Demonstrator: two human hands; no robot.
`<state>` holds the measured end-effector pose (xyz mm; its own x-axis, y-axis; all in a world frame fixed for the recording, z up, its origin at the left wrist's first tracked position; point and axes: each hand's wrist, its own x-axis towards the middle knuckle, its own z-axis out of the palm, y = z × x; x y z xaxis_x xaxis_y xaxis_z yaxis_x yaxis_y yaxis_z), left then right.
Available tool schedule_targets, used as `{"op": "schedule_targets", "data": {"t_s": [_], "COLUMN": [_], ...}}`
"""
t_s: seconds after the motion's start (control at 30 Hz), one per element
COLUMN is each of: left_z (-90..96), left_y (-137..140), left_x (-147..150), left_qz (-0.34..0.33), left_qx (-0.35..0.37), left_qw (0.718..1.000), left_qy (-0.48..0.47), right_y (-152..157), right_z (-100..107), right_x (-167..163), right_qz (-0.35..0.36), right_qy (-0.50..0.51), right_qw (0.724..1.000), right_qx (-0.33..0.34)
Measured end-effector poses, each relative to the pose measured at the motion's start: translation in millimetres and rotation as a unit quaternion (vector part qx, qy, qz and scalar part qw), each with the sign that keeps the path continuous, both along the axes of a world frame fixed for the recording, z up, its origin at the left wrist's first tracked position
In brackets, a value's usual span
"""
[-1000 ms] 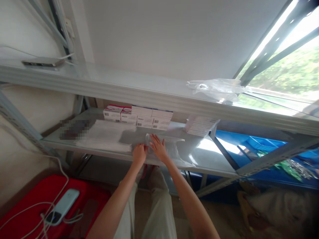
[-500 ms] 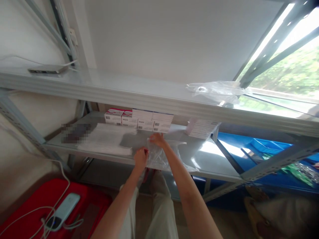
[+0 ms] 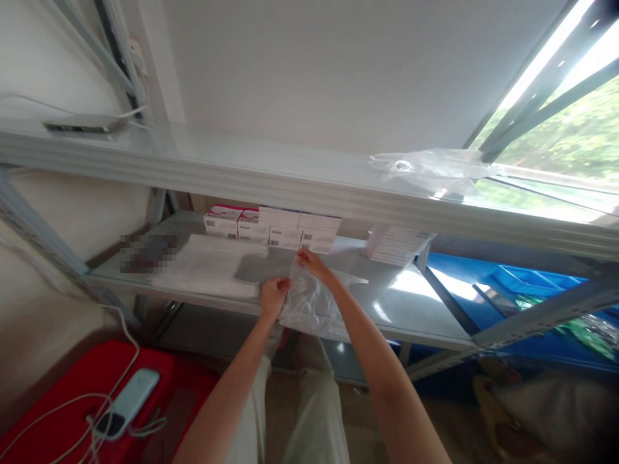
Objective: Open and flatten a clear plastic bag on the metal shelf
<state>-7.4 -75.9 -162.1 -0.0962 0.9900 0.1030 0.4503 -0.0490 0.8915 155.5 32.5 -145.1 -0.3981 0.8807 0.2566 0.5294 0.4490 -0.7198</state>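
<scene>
A clear plastic bag (image 3: pixel 309 304) hangs over the front edge of the lower metal shelf (image 3: pixel 416 309). My left hand (image 3: pixel 273 295) pinches the bag's near left corner. Farther back, my right hand (image 3: pixel 312 263) pinches its upper edge and holds it raised off the shelf. A row of small red and white boxes (image 3: pixel 271 229) stands just behind my right hand. A flat stack of white bags (image 3: pixel 207 270) lies to the left of my hands.
The upper shelf (image 3: pixel 242 171) carries a crumpled clear bag (image 3: pixel 430 169) at right and a flat grey device (image 3: pixel 84 124) at left. A pile of flat white packs (image 3: pixel 396 246) lies at right. Below left is a red case (image 3: pixel 58 393) with a phone (image 3: pixel 126 403); blue bins (image 3: pixel 512 283) at right.
My right hand went from lying flat on the bag to pinching its far edge and lifting it up and back. My left hand kept its grip on the near corner.
</scene>
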Motion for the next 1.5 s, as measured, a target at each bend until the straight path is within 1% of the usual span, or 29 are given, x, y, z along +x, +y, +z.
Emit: {"op": "schedule_targets", "data": {"t_s": [0.1, 0.17, 0.37, 0.5, 0.6, 0.67, 0.77, 0.93, 1.17, 1.4, 1.5], "left_z": [-4.8, -5.3, -1.2, -1.4, -1.2, -1.1, -2.7, -7.4, -4.9, -7.8, -8.6], "left_y": [0, -1, -7, -9, -10, -10, -9, -5, -6, -4, -4], "left_x": [1, 1, -1, 0, -1, -2, -5, -8, -12, -14, -13], "left_qz": [-0.013, -0.014, 0.006, 0.002, -0.006, -0.025, -0.046, -0.057, -0.101, -0.107, -0.105], "left_qx": [0.013, 0.014, 0.006, 0.01, 0.006, 0.0, -0.02, -0.051, -0.078, -0.108, -0.103], "left_qw": [0.999, 0.999, 1.0, 0.999, 1.0, 1.0, 0.998, 0.993, 0.984, 0.976, 0.976], "left_qy": [-0.037, -0.04, 0.029, 0.037, 0.017, 0.002, -0.028, -0.086, -0.126, -0.154, -0.16], "right_y": [-6, -10, -21, -26, -26, -26, -26, -27, -26, -27, -26], "right_z": [2, 3, 6, 7, 6, 6, 6, 6, 5, 5, 4], "right_x": [0, 0, 1, 3, 5, 7, 9, 11, 14, 17, 17], "right_qz": [-0.013, -0.026, -0.062, -0.075, -0.084, -0.087, -0.09, -0.093, -0.089, -0.091, -0.09], "right_qy": [-0.032, -0.055, -0.121, -0.151, -0.162, -0.166, -0.171, -0.177, -0.181, -0.179, -0.176], "right_qw": [0.999, 0.998, 0.99, 0.985, 0.982, 0.981, 0.98, 0.979, 0.979, 0.979, 0.979], "right_qx": [0.016, 0.027, 0.045, 0.043, 0.04, 0.038, 0.038, 0.038, 0.041, 0.039, 0.039]}}
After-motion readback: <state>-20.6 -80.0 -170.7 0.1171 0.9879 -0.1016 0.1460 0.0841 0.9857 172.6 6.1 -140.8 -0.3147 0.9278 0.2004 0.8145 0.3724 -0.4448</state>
